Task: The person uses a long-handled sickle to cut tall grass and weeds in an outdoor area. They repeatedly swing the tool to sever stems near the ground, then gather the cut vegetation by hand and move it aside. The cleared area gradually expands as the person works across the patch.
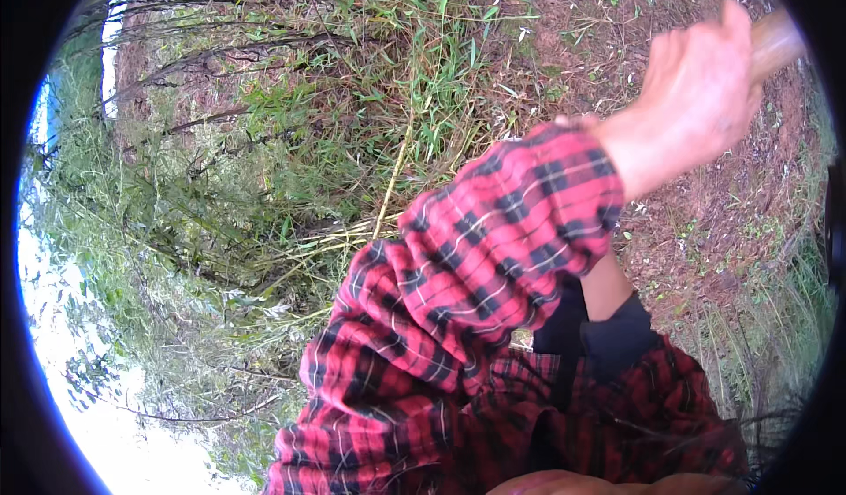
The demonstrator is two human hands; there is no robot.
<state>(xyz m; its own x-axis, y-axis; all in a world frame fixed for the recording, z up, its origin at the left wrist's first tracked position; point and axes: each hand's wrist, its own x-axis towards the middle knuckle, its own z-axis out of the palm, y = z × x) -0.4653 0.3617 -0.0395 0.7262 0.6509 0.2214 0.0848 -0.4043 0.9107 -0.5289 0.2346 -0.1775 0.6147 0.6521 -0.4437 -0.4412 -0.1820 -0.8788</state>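
My left hand (700, 92), its arm in a red and black plaid sleeve (502, 217), reaches across to the upper right. It is closed around a wooden handle (776, 42), blurred, whose far end runs out at the picture's rim. My right forearm (605, 287) rises from a dark cuff and passes behind the left sleeve. Only a bit of skin, perhaps fingers of my right hand (576, 122), shows above that sleeve; what it holds is hidden. Close by stand green grass blades and a pale dry stalk (396, 171).
Reddish soil (700, 230) with dry litter and small weeds lies beneath the hands. Dark, bent branches (244, 49) reach in at the upper left. Dense leafy brush (198, 211) fills the left, with bright sky beyond. Tall grass (747, 336) grows at the lower right.
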